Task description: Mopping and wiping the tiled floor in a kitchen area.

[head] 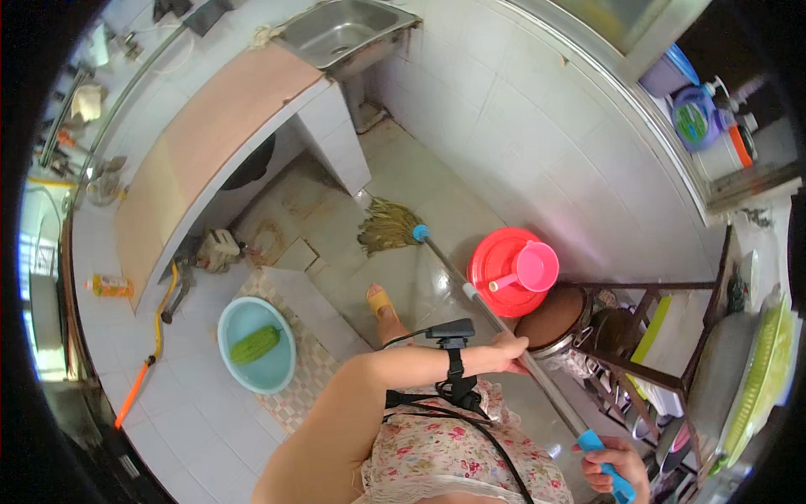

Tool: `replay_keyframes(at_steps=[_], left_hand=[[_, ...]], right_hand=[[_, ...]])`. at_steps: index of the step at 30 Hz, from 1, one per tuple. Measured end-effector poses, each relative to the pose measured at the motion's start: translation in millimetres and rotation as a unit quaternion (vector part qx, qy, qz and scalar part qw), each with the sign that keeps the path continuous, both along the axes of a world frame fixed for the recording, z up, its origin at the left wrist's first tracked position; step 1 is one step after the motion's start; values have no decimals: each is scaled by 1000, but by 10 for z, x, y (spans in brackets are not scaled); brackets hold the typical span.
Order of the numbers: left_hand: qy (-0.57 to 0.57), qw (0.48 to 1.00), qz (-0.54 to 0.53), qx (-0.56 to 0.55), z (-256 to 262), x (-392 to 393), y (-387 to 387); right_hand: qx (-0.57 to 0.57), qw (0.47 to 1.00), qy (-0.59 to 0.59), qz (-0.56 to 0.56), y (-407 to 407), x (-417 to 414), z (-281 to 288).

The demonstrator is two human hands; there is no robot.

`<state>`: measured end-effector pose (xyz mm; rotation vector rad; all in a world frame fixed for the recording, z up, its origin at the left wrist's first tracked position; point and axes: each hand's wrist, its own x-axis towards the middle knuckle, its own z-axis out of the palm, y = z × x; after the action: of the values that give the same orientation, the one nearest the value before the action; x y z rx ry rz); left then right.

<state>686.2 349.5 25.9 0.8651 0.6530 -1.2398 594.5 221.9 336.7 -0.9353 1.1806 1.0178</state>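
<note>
A string mop [391, 227] rests its frayed, brownish strands on the wet tiled floor [403, 164], beside the foot of a white tiled pillar. Its metal pole [548, 381] runs down to the lower right across the view. My left hand [509, 354] grips the middle of the pole, with a black strapped device on that wrist. At the far end, my right hand [614, 469] is wrapped around the blue plastic handle [590, 441]. My foot in a yellow slipper [379, 301] stands a little below the mop head.
A red basin [483, 264] carrying a pink dipper [535, 266] stands right of the pole. Beyond it is a dark rack [655, 365] with pots. At left, a light-blue basin [225, 334] holds a green gourd [255, 345]. A steel sink [343, 31] sits at the top.
</note>
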Motion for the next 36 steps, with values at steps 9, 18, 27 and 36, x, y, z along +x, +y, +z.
replay_keyframes(at_steps=[9, 18, 27, 36], left_hand=[[74, 989, 65, -111, -166, 621, 37], [66, 971, 166, -159, -151, 1160, 465], [11, 931, 268, -249, -367, 1586, 846], [-62, 905, 318, -277, -327, 2465, 1646]], right_hand=[[-168, 962, -86, 196, 740, 475, -13], [-228, 834, -149, 480, 1114, 1097, -110], [-318, 595, -255, 693, 1445, 1473, -299], [-323, 510, -359, 712, 1814, 2150, -517]])
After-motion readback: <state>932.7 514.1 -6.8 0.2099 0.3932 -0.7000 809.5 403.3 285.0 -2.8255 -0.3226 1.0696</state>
